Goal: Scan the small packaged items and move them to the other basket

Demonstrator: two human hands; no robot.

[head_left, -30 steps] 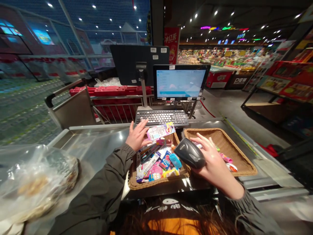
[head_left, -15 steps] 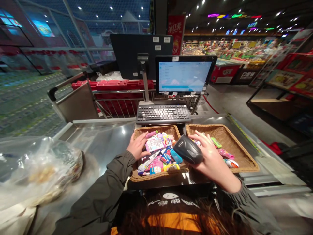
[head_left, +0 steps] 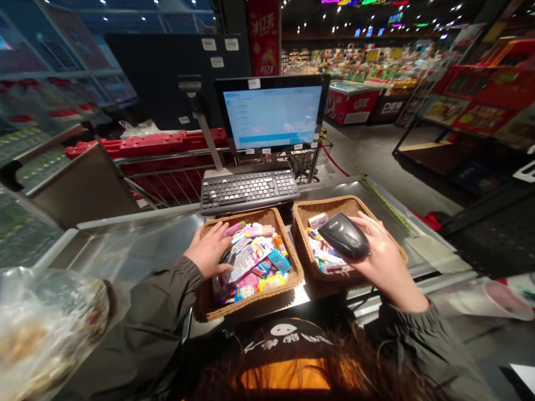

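Observation:
My left hand (head_left: 210,249) reaches into the left wicker basket (head_left: 254,301), its fingers apart and resting over a heap of small colourful packets and tubes. A silvery-pink flat packet (head_left: 249,262) lies beside its thumb. My right hand (head_left: 383,262) is wrapped round a black handheld barcode scanner (head_left: 345,236), whose head points left above the right wicker basket (head_left: 334,199). Beneath the scanner, small packages (head_left: 326,253) show in that basket; the scanner and hand cover part of them. The scanner's handle is hidden by my hand.
Behind the baskets stand a keyboard (head_left: 251,188) and a lit monitor (head_left: 271,117), with a larger dark screen (head_left: 175,78) at left. A clear plastic bag (head_left: 45,328) sits on the metal counter (head_left: 154,239). A paper cup (head_left: 497,299) is at right.
The view has turned, shifting the scene left. My right hand has raised the scanner and moved it right over the right basket. My left hand stays at the left basket, whose packets look rearranged.

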